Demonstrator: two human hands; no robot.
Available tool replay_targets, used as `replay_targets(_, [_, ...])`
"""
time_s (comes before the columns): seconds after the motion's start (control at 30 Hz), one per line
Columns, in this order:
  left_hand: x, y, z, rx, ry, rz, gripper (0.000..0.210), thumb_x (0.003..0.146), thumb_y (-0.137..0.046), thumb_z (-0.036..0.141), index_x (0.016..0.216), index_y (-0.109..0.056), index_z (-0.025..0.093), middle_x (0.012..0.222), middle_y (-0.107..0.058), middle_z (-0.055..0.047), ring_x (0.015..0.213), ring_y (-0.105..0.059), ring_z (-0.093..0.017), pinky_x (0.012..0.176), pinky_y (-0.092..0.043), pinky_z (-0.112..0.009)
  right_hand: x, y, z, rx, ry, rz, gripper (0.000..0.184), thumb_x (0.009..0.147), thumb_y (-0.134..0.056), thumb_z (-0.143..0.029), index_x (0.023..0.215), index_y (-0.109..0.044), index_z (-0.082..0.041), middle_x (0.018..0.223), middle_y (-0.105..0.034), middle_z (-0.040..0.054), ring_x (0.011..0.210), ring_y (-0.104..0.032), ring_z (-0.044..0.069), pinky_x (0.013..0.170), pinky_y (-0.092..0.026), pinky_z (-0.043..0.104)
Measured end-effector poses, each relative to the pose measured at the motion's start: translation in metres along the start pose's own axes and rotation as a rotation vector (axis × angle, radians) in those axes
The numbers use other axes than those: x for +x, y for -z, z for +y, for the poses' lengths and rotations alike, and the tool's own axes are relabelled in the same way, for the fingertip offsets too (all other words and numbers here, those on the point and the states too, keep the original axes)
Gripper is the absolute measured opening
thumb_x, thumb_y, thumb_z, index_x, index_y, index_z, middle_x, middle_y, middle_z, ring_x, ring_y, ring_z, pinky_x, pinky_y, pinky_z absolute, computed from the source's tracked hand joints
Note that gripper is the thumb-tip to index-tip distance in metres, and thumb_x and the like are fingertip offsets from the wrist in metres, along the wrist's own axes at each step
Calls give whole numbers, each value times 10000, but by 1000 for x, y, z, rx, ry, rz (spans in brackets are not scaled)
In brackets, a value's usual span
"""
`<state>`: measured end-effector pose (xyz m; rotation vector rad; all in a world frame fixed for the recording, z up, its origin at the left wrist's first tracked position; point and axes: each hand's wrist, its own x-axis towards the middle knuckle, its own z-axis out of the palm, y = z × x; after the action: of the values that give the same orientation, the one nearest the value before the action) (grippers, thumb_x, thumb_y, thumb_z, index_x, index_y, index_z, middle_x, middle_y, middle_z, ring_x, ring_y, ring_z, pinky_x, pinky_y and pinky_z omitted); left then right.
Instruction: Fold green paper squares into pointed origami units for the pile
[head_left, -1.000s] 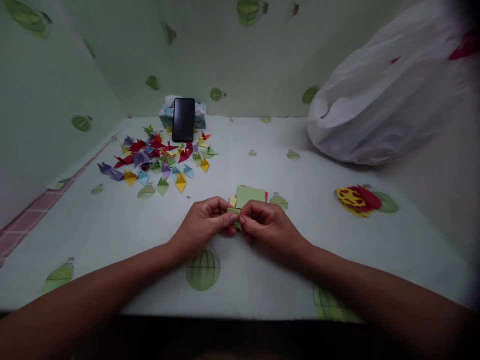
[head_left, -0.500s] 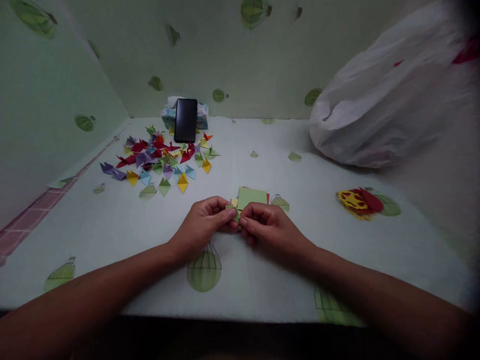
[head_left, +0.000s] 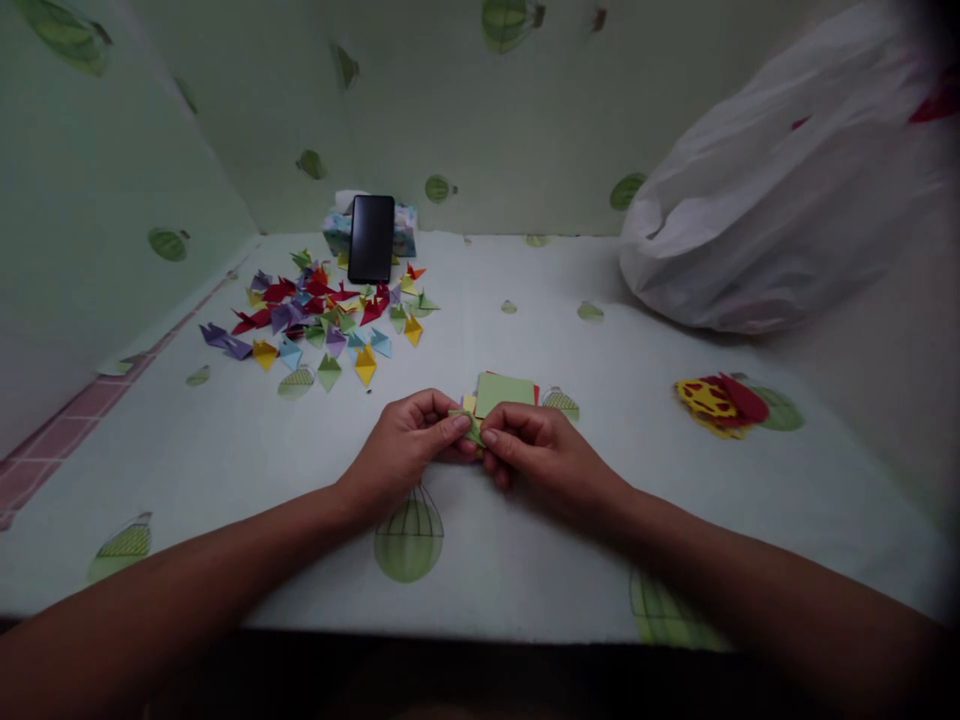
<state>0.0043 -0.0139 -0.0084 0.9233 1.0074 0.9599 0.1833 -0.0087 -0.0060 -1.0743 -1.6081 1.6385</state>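
Between my two hands is a small folded piece of green paper (head_left: 474,429). My left hand (head_left: 416,437) pinches it between thumb and fingers from the left. On the other side, the thumb and index finger of my right hand (head_left: 536,445) are closed on its right edge. Much of the paper is hidden by my fingers, so its exact folded shape cannot be made out. Just behind my hands lies a stack of square paper sheets (head_left: 507,393), a light green one on top, with red and yellow edges sticking out.
Folded paper birds (head_left: 315,310) in many colours are heaped at the back left. A phone (head_left: 371,240) leans on a tissue box (head_left: 406,230) behind them. Red and yellow cut-out shapes (head_left: 720,402) lie at the right, below a large white plastic bag (head_left: 750,220).
The green paper has tilted slightly between my fingers, and more of it shows by my right thumb. Both hands stay in nearly the same place.
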Motion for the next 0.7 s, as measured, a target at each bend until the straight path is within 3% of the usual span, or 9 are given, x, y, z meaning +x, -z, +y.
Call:
replay_targets(0.17, [1, 1, 0, 42, -4, -32, 184, 813, -710, 293, 823, -605, 141, 688, -667, 16, 645, -653, -96, 696, -558, -234, -2, -3, -3, -92, 11, 70, 184, 858, -540, -233, 684, -516, -178, 545, -521, -42, 481, -450, 86, 479, -337, 229])
replay_targets(0.43, [0, 3, 4, 310, -94, -42, 209, 882, -631, 338, 799, -618, 146, 574, -623, 24, 556, -557, -86, 593, -442, -207, -1, -1, 1, -178, 63, 91, 204, 838, -543, -210, 640, -507, -177, 548, -509, -40, 490, -429, 83, 480, -324, 229])
replay_targets(0.7, [0, 3, 4, 258, -112, -8, 205, 866, -645, 334, 778, -610, 152, 607, -640, 21, 602, -599, -103, 640, -476, -224, -2, -1, -2, -69, 40, 29, 219, 853, -572, -329, 705, -533, -172, 603, -543, -26, 502, -491, 94, 492, -376, 236])
